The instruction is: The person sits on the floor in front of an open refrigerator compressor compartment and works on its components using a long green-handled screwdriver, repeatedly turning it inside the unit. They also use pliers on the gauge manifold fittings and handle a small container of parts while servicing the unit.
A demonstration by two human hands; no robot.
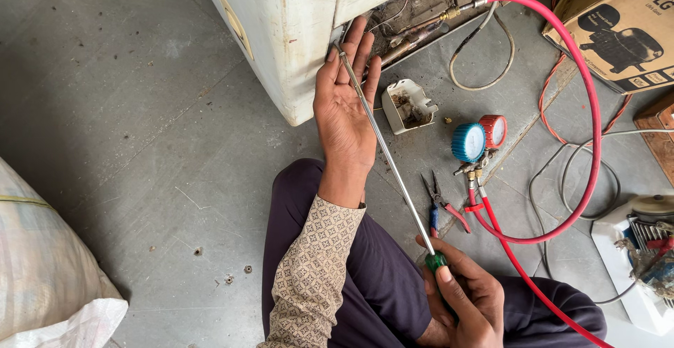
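The long screwdriver (390, 158) slants from the white cabinet (281, 32) down to the lap. The right hand (467, 299) has its fingers clenched on the green handle; the left hand (344, 109), palm up with fingers released, steadies the shaft (tip near the fingertips). Pliers (441, 204) and gauges (479, 139) lie just beside on the floor (140, 144).

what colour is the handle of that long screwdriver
Green: the screwdriver handle shows a green collar above the right hand gripping it, seen in the head view.

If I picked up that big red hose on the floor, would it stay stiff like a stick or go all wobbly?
Probably wobbly: the red hose already lies in a wide loop on the floor, so it bends easily. It likely wouldn't come free, since one end joins the white appliance and the other the gauge set, which might drag along.
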